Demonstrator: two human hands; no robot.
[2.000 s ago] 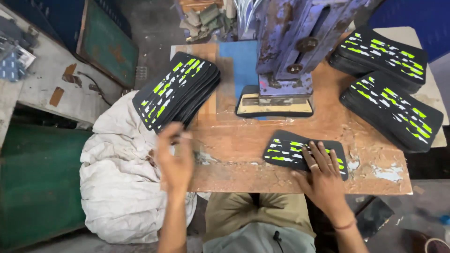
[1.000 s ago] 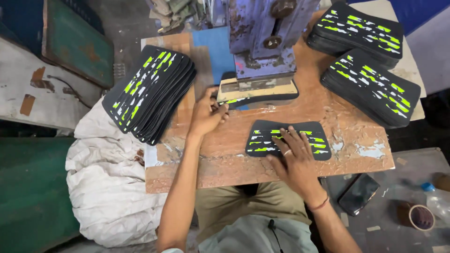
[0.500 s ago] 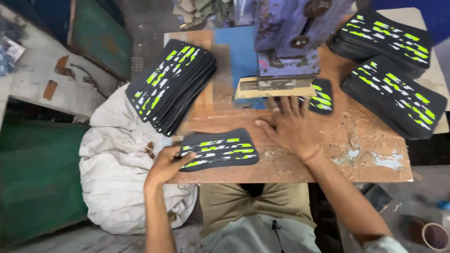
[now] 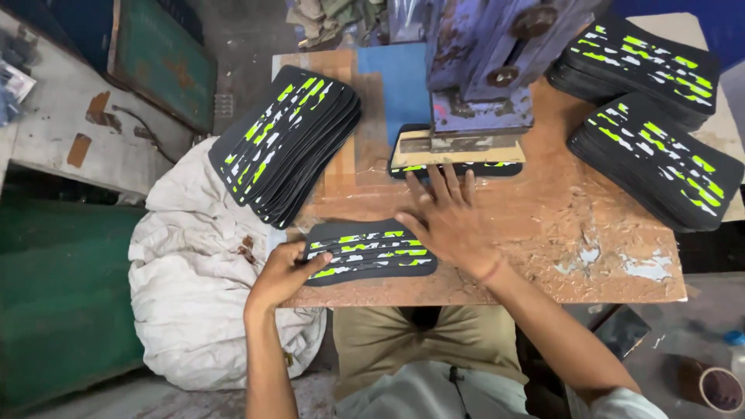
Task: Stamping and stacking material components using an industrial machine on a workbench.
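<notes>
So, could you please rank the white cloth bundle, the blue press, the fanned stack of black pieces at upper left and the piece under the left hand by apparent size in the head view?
1. White cloth bundle.
2. Blue press and fanned stack: similar; press is cropped and nearer the camera, so unsure.
3. Piece under the left hand.

1. Small manufacturing workshop, judging by the worn blue press machine (image 4: 485,70) bolted over a scarred wooden workbench (image 4: 590,233).
2. Stacks of identical black cut pieces with neon-green marks (image 4: 283,143), cloth sack (image 4: 202,287), grimy concrete floor.
</notes>
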